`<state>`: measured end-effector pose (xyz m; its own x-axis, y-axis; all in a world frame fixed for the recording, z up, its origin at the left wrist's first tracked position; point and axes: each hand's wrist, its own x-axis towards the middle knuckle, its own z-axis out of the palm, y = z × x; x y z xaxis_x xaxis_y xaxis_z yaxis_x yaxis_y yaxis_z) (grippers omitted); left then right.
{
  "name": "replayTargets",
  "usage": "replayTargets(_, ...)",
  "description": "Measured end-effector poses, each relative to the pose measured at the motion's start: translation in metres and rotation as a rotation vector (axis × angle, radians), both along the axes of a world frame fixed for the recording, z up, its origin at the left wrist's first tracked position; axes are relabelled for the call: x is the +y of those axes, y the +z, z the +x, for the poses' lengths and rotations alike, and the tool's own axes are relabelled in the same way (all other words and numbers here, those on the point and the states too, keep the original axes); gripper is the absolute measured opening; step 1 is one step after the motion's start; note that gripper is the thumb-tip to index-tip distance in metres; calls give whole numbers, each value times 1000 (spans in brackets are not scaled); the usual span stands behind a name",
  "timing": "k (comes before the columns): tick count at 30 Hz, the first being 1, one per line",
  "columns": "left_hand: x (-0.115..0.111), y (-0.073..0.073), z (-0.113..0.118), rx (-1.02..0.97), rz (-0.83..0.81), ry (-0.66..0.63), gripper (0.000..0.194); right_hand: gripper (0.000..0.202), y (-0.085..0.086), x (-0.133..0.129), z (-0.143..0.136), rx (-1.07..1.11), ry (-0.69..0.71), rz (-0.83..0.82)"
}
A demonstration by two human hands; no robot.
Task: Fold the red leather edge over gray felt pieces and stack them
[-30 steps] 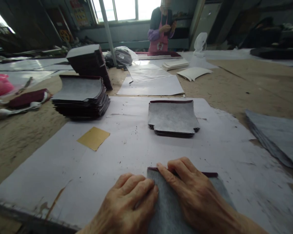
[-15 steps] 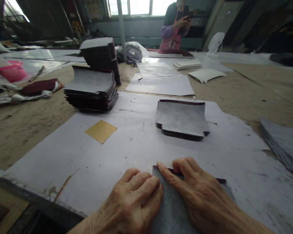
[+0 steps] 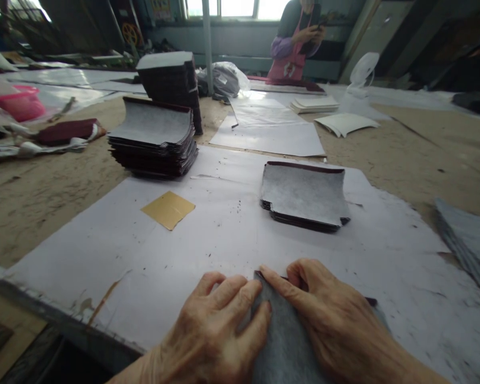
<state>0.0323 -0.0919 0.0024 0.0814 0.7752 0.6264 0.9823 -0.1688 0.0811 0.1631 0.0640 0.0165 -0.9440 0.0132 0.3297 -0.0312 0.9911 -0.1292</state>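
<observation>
A grey-backed sheet (image 3: 290, 336) with a dark maroon folded edge lies at the front of the table, partly covered by my hands. My left hand (image 3: 220, 320) is closed, its curled fingertips at the sheet's left edge near the upper corner. On the folded top edge, my right hand (image 3: 332, 309) presses with its index fingertip at that corner; its other fingers are bent against the sheet. Beyond them sits a low stack of similar sheets (image 3: 304, 192) with turned-up maroon edges. A taller stack (image 3: 156, 125) of such pieces stands at the left.
A gold-coloured square (image 3: 168, 209) lies left on the white table covering (image 3: 208, 240). Grey sheets (image 3: 470, 240) are piled at the right edge. Farther back are a tall dark stack (image 3: 172, 80), white sheets (image 3: 272, 136) and a pink basin (image 3: 18, 104). A person (image 3: 294, 42) stands behind the table.
My right index finger stays at the corner while the rest of the hand covers more of the folded edge. My left fingers shift slightly along the sheet's edge. The view turns a little left.
</observation>
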Motion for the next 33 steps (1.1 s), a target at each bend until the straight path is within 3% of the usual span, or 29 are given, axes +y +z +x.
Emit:
replayTargets(7,-3,5,2,17,-28,19,27,51,1,-3,1,9,0,77)
replayTargets(18,0,-11,2,-36,37,18,30,52,4,-5,-3,11,-1,119)
replayTargets(23,-4,3,3,-44,-79,5,32,50,0,-7,0,39,-20,50)
replayTargets(26,-5,14,3,-42,-199,18,31,39,0,-1,8,153,-66,-97)
replayTargets(29,-5,16,4,-37,-184,-5,31,22,3,7,16,220,-159,-73)
replayTargets(33,-8,10,2,-104,-104,2,29,5,7,13,18,44,-269,-69)
